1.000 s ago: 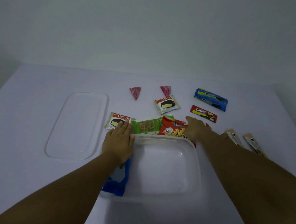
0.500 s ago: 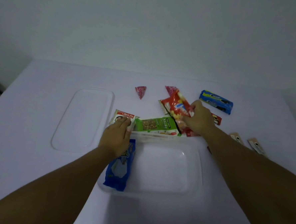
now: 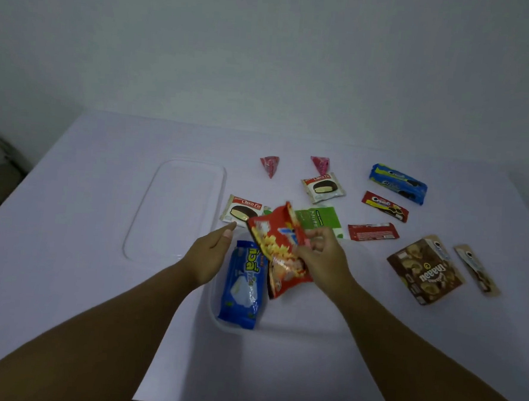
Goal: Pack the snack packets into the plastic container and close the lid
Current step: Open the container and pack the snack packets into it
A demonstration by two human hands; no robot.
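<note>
A clear plastic container sits in front of me with a blue snack packet lying along its left side. My right hand grips a red snack bag and holds it tilted over the container's middle. My left hand rests open at the container's left rim, fingers pointing toward a Choco Pie packet. The clear lid lies flat to the left. A green nut packet lies just behind the container.
Loose on the table behind and right: a second Choco Pie, two red cone sweets, a blue cookie pack, two small red packets, a brown cookie box and a tan sachet.
My right hand lifted the red snack bag off the table and brought it back over the container. My left hand came off the Choco Pie packet and shifted to the container's rim.
</note>
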